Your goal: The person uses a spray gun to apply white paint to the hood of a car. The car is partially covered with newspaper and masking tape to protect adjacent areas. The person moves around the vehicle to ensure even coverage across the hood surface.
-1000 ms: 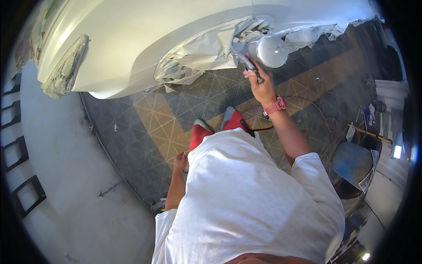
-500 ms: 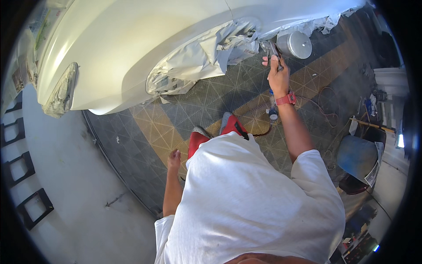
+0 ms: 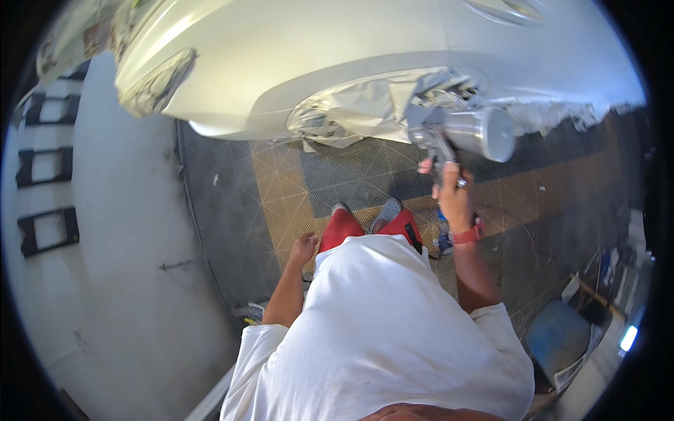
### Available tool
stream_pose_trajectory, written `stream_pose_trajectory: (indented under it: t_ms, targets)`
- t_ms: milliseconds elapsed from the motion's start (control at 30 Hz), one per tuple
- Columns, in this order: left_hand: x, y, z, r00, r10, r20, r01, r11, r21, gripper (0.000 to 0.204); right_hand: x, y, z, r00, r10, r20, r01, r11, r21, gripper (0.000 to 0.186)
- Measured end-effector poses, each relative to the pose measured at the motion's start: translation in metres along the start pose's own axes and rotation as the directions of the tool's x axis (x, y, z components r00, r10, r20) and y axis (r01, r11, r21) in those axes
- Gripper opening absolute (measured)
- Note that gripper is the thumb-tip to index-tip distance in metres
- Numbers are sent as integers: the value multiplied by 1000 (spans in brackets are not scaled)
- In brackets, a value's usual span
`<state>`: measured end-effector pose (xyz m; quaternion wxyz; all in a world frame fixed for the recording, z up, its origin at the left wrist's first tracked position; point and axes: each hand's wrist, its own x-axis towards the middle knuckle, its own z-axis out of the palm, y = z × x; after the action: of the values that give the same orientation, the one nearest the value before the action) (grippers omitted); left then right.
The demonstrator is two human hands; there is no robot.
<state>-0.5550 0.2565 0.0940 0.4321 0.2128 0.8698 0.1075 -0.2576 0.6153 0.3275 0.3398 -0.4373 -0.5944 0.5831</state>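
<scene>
The right hand (image 3: 456, 202) has its fingers closed around the spray gun (image 3: 441, 146). Just beyond those fingers are its cup (image 3: 484, 133), then masking sheet (image 3: 372, 109) and car (image 3: 337, 42). Well to their left, the left hand (image 3: 304, 249) hangs empty, fingers loosely bent.

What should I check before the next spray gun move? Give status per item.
1. Right hand gripping the spray gun: ok, fingers wrapped around its handle.
2. Left hand out of the way: ok, low beside the body, looks empty.
3. Hands gloved: not ok, both bare.
4. Masking sheet at the wheel arch: ok, hangs across the opening.
5. Gap between gun and masking: cannot tell, they overlap in this view.
6. Trigger position: cannot tell, too blurred.
</scene>
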Motion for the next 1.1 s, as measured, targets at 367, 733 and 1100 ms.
stream_pose_trajectory:
  t_ms: [367,733,1100]
  targets:
    - [-31,-25,-14,999,-42,-28,42,999,-5,55,-12,13,-26,934,-21,-356,19,1000,-10,49]
    - [63,-173,-61,932,59,359,-73,997,25,49,-126,34,142,999,44,31,-40,991,-124,46]
    - [129,-281,-217,672,166,722,-310,948,70,54,-287,30,342,950,115,-291,-143,987,-78,48]
